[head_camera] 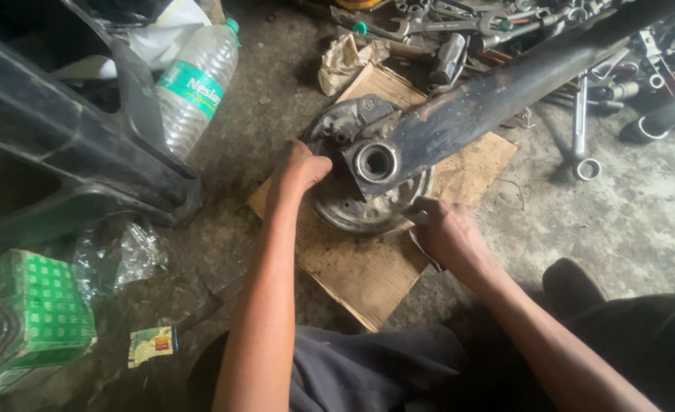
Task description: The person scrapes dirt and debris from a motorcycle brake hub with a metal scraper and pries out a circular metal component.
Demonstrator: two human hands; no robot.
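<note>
Where the left hand point(301, 169) is closed around the left rim of a round metal brake drum plate point(368, 200), the grip is seen to be narrow and tight on that rim, while the right hand point(446, 233) is pressed against the plate's lower right edge, its fingers curled on the edge above a dark flat piece that cannot be made out clearly. One plate is seen, laid on one sheet of brown cardboard point(360, 275) spread on the concrete floor point(635, 221). One long black swing arm point(505, 91) is laid across the plate from the upper right, its bearing end point(376, 162) seated over the centre, so that much of the plate is hidden. Beyond the cardboard, a heap of spanners and sockets point(498, 30) is scattered, too many to count, with one ring spanner point(581, 130) lying apart. To the left, one clear plastic bottle point(196, 88), one black plastic panel point(70, 152) and one green box point(40, 305) are placed.
</note>
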